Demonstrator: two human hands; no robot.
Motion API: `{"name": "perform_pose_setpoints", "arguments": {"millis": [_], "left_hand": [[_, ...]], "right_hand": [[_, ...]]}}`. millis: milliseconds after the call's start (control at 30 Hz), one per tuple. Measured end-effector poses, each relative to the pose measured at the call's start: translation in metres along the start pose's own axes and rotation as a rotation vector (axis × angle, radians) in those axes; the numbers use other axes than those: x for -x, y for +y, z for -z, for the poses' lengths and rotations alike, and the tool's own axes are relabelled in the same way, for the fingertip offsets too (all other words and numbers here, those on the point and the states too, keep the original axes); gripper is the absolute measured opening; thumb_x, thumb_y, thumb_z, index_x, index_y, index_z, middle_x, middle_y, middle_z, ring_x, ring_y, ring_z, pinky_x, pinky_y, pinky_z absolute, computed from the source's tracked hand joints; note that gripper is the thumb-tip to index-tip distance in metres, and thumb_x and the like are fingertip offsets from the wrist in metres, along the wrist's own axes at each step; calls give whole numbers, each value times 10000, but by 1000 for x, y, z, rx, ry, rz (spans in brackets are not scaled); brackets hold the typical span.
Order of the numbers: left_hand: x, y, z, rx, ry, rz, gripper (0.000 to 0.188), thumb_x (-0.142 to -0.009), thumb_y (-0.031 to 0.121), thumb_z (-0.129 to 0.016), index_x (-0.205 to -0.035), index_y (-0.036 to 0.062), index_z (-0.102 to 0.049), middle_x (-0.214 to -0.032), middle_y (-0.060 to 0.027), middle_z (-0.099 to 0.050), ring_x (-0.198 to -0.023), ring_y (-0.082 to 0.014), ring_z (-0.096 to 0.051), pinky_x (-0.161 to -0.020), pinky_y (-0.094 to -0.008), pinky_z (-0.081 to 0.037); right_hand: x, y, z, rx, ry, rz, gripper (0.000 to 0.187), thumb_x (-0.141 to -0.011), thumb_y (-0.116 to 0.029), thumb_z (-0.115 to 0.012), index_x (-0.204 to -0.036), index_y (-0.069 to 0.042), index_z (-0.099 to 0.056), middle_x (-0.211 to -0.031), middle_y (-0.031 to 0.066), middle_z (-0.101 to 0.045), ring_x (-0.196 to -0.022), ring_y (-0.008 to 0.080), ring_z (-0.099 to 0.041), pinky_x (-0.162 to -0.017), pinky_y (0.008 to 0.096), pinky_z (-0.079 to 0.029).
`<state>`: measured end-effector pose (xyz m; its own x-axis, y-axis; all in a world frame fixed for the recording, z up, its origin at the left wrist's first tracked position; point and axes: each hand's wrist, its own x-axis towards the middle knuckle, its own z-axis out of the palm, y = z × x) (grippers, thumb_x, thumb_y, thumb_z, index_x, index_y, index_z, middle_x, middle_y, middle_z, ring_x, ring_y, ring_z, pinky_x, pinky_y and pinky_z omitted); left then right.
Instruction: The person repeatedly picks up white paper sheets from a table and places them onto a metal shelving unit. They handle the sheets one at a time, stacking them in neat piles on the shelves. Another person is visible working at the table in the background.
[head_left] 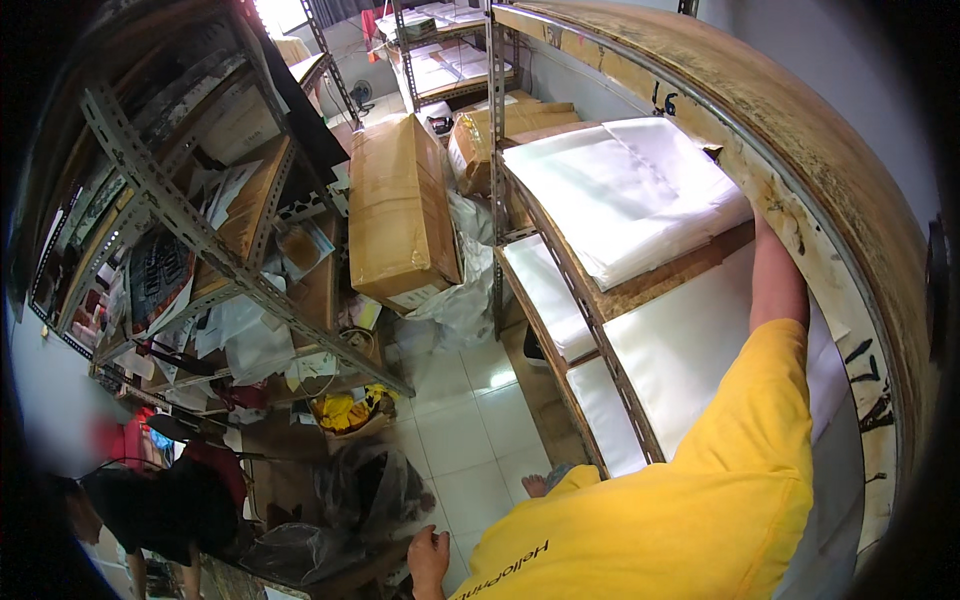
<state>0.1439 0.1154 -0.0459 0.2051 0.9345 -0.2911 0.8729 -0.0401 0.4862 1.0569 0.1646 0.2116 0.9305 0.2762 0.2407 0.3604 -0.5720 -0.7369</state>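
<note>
Currently, the step in hand is judged to be a reach into the shelving: the right forearm (778, 275) passes beside the upper stack of white sheets (630, 185) and is lost at the edge of the wooden board (800, 95). The right hand is hidden; whether its fingers are apart, together or clamped on anything cannot be told. The left hand (429, 558) hangs low, its fingers bent, with no object seen in them; how tightly they are closed cannot be told. The next move, in my judgement, calls for a sure grip and clearance below that board.

Count follows. Upper stack: one, just left of where the right fingers must lie. Broad white sheet surface (680, 340): one, on the level below them. Narrower white stacks (550, 300): two visible, lower and farther left. Individual sheets cannot be counted. Cartons (400, 215): two made out, well ahead of the left fingers. Co-worker (160, 510): one, well left of the left fingers.
</note>
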Motion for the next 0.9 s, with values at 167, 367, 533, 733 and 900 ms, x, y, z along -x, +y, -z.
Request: {"name": "perform_pose_setpoints", "arguments": {"millis": [167, 367, 533, 733, 900], "left_hand": [[3, 11, -6, 23, -43, 5, 356, -858, 229, -667, -1102, -31, -669, -888, -179, -699, -831, -343, -677, -768, -442, -530], [-5, 6, -9, 33, -34, -58, 354, -863, 241, -666, -1100, -22, -669, -885, -184, -698, -832, -351, -677, -766, -439, -535], [3, -9, 1, 28, -61, 21, 366, -873, 268, -665, -1133, 10, -658, -929, -173, -700, -867, -343, -676, -767, -444, -536], [22, -24, 6, 57, -82, 157, 453, -933, 383, -570, -1272, 83, -591, -1217, -175, -621, -1131, -344, -595, -935, -463, -489], [59, -35, 35, 193, 112, 92, 373, -939, 339, -564, -1163, 51, -643, -1107, -169, -656, -1024, -372, -636, -877, -474, -514]], "right_hand": [[3, 5, -5, 61, 0, 7, 196, -909, -223, -632, -1034, -73, -618, -789, -27, -555, -651, 72, -454, -551, 241, -382], [8, 12, -3, 128, 13, 28, 189, -915, -220, -630, -1034, -73, -615, -788, -27, -552, -646, 71, -450, -548, 239, -380], [6, 3, -33, 230, -18, 149, 184, -920, -217, -627, -1033, -73, -613, -787, -26, -550, -643, 71, -447, -546, 238, -379], [-1, -31, -72, 241, -114, 517, 178, -926, -214, -625, -1033, -73, -610, -786, -25, -548, -639, 70, -443, -544, 237, -377], [52, -126, -103, 235, -217, 676, 172, -931, -212, -622, -1033, -74, -607, -785, -24, -546, -635, 69, -440, -542, 236, -375]]}}
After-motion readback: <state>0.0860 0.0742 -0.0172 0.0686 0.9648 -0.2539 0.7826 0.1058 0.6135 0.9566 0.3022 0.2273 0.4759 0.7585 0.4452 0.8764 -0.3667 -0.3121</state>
